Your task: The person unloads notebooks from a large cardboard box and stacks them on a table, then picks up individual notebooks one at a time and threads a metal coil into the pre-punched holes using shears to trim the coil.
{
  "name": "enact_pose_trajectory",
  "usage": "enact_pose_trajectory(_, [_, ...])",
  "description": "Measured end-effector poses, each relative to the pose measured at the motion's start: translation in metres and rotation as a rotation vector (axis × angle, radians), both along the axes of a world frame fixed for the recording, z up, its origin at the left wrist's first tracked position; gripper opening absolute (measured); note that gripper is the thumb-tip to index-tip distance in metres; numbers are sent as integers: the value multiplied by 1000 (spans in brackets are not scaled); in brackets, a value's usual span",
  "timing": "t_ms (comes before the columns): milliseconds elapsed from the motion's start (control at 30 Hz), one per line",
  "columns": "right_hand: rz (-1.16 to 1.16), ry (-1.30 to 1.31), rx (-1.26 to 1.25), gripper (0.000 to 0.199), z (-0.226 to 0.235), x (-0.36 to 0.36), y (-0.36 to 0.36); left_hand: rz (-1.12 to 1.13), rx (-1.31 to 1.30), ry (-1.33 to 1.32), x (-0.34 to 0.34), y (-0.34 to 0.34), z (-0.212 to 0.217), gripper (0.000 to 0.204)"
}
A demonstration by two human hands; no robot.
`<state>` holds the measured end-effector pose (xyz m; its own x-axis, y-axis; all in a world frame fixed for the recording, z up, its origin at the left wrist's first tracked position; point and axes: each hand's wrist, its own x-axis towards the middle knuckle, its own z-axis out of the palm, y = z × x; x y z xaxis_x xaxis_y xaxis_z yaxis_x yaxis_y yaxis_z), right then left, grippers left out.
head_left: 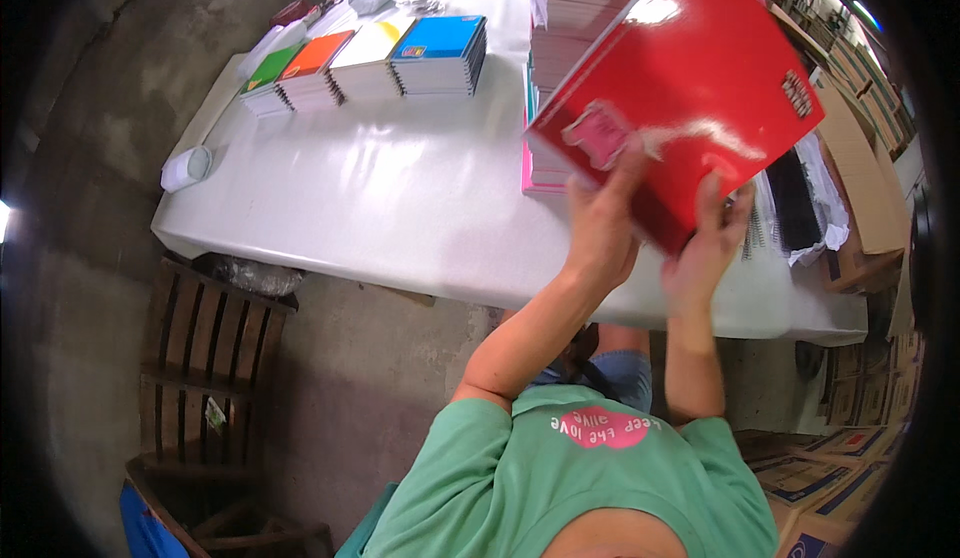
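Clearly the glossy red notebook (690, 88) looks light, stiff and slippery; left hand (600, 223) and right hand (712, 243) clamp its lower edge above the bench (380, 188).

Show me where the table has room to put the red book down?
The white-covered table is bare in the middle, between the row of coloured notebook piles and the near edge, left of the tall stack. The right end is crowded: stacks and black spiral bindings. Both hands hold the glossy red notebook.
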<state>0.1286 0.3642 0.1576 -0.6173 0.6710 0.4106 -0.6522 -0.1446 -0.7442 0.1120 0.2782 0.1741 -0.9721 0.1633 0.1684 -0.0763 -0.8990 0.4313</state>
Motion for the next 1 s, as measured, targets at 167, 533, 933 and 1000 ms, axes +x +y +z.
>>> enact_pose_trajectory(167, [-14,-43,170,57,-27,18,49,234,-505,179,-16,-81,-48,17])
enact_pose_trajectory(533, [442,-442,624,58,-85,18,51,160,-1001,403,-38,-126,-157,52])
enact_pose_trajectory(933, [217,-515,1088,65,-79,17,56,148,-1076,232,-41,-88,-163,22])
enact_pose_trajectory(1000, [214,-689,1157,63,-75,19,59,82,-1134,231,-45,-83,-165,21])
